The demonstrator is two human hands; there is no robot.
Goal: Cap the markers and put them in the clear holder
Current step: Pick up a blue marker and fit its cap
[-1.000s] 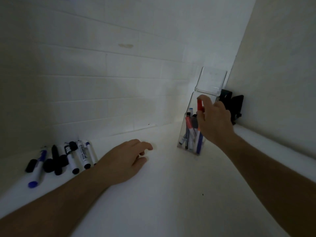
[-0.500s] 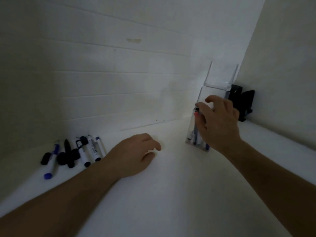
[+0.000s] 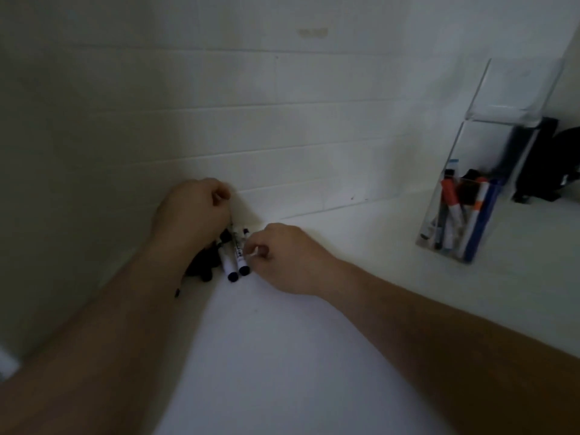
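A pile of loose markers lies against the back wall. Two white markers with dark ends (image 3: 228,262) (image 3: 241,261) show between my hands, with black caps and markers (image 3: 203,264) to their left. My left hand (image 3: 194,208) is curled over the far end of the pile; what its fingers hold is hidden. My right hand (image 3: 284,257) pinches the body of the rightmost white marker (image 3: 245,234). The clear holder (image 3: 441,248) stands far right, apart from both hands, with several capped markers (image 3: 452,205) inside.
The white table surface (image 3: 282,356) meets a white tiled wall (image 3: 282,136) just behind the pile. A black object (image 3: 539,164) stands behind the holder in the right corner. My left forearm covers part of the pile.
My right hand has left the holder and come across to the marker pile, with the red marker now in the holder. My left hand has moved onto the pile. The view has swung left.
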